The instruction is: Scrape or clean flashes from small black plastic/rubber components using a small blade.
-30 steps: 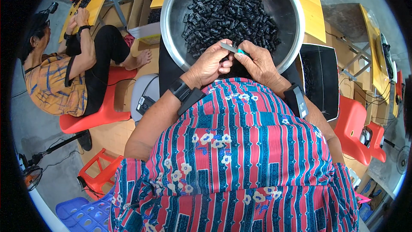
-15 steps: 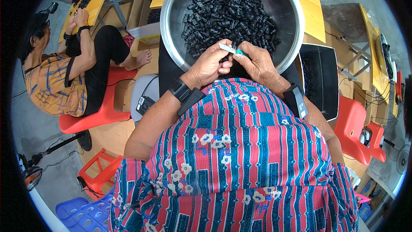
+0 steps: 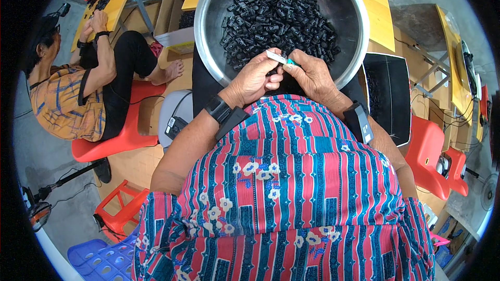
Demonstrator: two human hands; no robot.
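Over the near rim of a wide metal basin, my two hands meet. My left hand is closed, its fingers curled round a small black plastic piece that is mostly hidden. My right hand pinches a small blade-like tool, with a pale flat strip toward the left fingers and a teal bit showing at the right fingertips. How the strip and teal part join is hidden. A heap of small black plastic parts lies in the basin just beyond my hands.
A yellow table is behind the basin. To the right stands an open box with dark contents, then a red chair. At the left, a co-worker sits on a red chair, handling things at another table.
The pale strip tilts slightly differently between my fingers, and more of the teal bit shows at my right fingertips. Both hands keep nearly the same place.
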